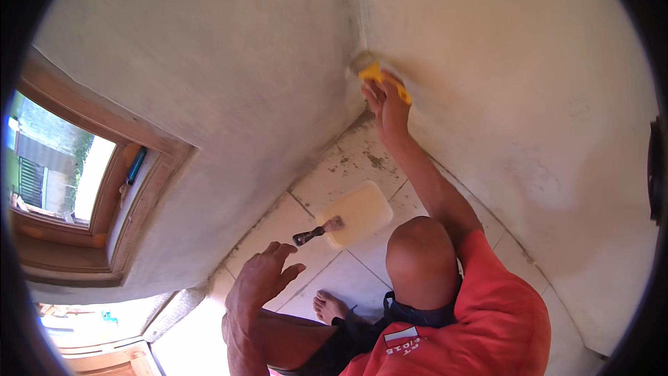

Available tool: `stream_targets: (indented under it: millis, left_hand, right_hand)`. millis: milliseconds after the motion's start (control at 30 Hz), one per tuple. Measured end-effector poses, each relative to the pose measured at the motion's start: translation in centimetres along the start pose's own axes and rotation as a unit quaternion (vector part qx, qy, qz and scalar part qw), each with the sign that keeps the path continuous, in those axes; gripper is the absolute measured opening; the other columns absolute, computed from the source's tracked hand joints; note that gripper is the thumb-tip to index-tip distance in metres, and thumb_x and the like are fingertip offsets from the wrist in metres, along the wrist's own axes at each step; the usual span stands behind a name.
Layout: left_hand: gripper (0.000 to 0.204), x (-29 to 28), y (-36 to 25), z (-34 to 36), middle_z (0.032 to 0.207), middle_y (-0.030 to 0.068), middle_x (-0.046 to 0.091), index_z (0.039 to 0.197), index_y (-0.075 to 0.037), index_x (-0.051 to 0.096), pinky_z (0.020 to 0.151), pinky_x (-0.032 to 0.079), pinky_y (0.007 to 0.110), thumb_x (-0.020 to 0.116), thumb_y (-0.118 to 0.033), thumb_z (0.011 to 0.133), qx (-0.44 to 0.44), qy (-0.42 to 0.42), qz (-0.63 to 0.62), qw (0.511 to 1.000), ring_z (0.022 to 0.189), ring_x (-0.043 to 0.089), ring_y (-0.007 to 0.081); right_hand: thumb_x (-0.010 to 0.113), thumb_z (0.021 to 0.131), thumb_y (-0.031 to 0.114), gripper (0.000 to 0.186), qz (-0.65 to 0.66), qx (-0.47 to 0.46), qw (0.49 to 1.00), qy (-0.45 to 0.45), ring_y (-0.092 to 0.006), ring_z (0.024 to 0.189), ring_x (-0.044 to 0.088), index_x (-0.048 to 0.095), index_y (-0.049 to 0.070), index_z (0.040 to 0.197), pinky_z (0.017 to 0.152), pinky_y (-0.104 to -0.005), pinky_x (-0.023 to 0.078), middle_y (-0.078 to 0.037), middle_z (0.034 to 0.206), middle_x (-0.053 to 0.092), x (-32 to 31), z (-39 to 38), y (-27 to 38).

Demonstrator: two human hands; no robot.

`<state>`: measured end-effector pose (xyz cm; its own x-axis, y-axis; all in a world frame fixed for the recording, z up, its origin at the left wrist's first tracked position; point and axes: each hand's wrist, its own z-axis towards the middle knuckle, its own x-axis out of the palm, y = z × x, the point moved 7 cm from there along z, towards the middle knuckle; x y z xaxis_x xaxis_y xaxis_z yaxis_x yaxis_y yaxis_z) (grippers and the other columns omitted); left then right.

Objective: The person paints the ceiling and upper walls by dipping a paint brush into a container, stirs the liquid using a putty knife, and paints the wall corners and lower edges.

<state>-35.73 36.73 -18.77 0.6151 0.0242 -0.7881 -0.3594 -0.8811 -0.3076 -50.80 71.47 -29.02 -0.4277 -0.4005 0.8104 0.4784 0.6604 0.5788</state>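
My right hand (391,108) grips a putty knife (372,72) with a yellow handle. Its broad blade, slightly blurred, is up against the wall corner, a little above the floor. Lower left, my left hand (268,273) hangs by my bent leg, holding nothing, its thumb apart from the fingers. Close to those fingers, a second putty knife (309,235) with a dark, smeared handle lies with its blade over the near left part of a cream, rounded rectangular tub (372,198). The tub stands on the floor between my hands.
Two plastered walls, left (229,97) and right (515,97), meet at the corner. Pale floor tiles (348,275) carry dark crumbs near it. A wooden window frame (156,188) with a blue-handled object (137,166) is at left. My raised knee (423,254) is beside the tub.
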Motion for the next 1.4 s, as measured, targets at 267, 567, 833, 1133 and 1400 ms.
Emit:
stream_targets:
  millis: [267,567,833,1133,1400]
  left_hand:
    - [0.041,0.1,-2.1,1.0,0.110,0.0127,0.064,0.118,-0.007,0.062,0.085,0.050,0.043,0.065,-0.038,0.092,0.053,0.006,-0.009,0.999,0.100,0.065,0.0303]
    - [0.042,0.1,-0.9,0.1,0.115,0.0123,0.063,0.119,-0.007,0.062,0.086,0.050,0.042,0.064,-0.039,0.092,0.025,0.003,-0.006,1.000,0.102,0.065,0.0290]
    - [0.043,-1.1,-0.9,-1.7,0.113,0.0123,0.063,0.120,-0.007,0.061,0.087,0.049,0.043,0.064,-0.039,0.092,0.032,-0.014,-0.015,0.999,0.102,0.065,0.0297]
    - [0.040,-1.3,-1.7,-1.6,0.111,0.0143,0.063,0.120,-0.008,0.061,0.085,0.049,0.045,0.064,-0.037,0.093,0.058,-0.033,-0.023,0.998,0.099,0.064,0.0328]
    - [0.041,-1.3,-1.1,-2.2,0.112,0.0142,0.062,0.122,-0.008,0.061,0.087,0.048,0.045,0.064,-0.036,0.093,0.055,-0.031,-0.018,0.998,0.099,0.063,0.0340]
  right_hand:
    - [0.053,0.099,0.014,0.032,0.073,-0.097,0.977,0.175,-0.0273,0.122,0.056,0.050,0.004,0.129,0.101,-0.0440,0.050,-0.015,0.128,0.055,7.9,-0.7,8.3]
    - [0.052,0.101,0.018,0.028,-0.030,0.026,0.999,-0.025,-0.0234,0.110,0.060,0.051,0.006,0.126,0.098,-0.0432,0.052,-0.013,0.119,0.057,-6.1,-0.2,-1.7]
    - [0.059,0.096,0.017,0.023,0.006,-0.102,0.984,0.148,-0.0257,0.098,0.066,0.055,0.004,0.115,0.096,-0.0441,0.054,-0.012,0.110,0.062,17.0,0.2,11.5]
    - [0.054,0.098,0.012,0.024,-0.075,-0.102,0.988,0.094,-0.0239,0.114,0.061,0.055,0.006,0.121,0.096,-0.0420,0.053,-0.009,0.121,0.059,5.4,0.8,5.2]
    - [0.062,0.095,0.014,0.021,-0.106,-0.010,0.993,0.054,-0.0213,0.096,0.065,0.057,0.006,0.114,0.086,-0.0391,0.058,-0.008,0.109,0.063,6.2,-0.6,5.3]
